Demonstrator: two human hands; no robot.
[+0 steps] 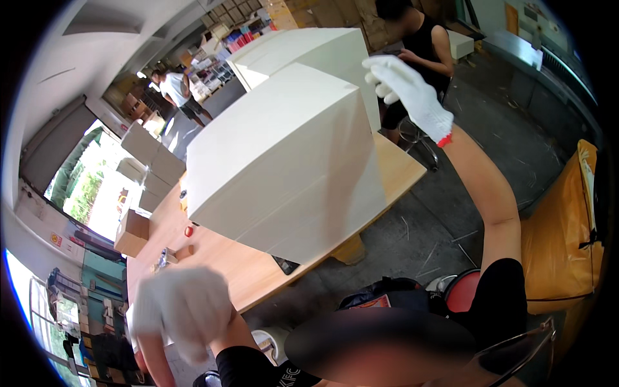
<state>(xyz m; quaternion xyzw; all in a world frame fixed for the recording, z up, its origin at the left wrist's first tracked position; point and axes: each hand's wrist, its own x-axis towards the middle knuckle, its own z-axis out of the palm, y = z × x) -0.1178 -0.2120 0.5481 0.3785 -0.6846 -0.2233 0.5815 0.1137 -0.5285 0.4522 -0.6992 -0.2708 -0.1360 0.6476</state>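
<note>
A tall white stack (pixel 284 161), with faint layer lines like paper or card sheets, stands on the wooden table (pixel 222 267). My right hand (pixel 403 90), in a white knit glove with a red cuff edge, is raised beyond the stack's right corner. Its fingers are stretched and slightly bent, with nothing visible in them. At the lower left, my left hand (pixel 184 309), also white-gloved, is above the table's near left part. Motion smears it, so its fingers and anything in them cannot be made out. A second white stack (pixel 309 48) rises behind the first.
A dark flat device (pixel 285 264) lies by the table's near edge. Left of the stack are a small red object (pixel 188 230) and cardboard boxes (pixel 132 232). A seated person (pixel 429 51) and a standing person (pixel 177 90) are farther off. A yellow-orange bag (pixel 561 226) stands right.
</note>
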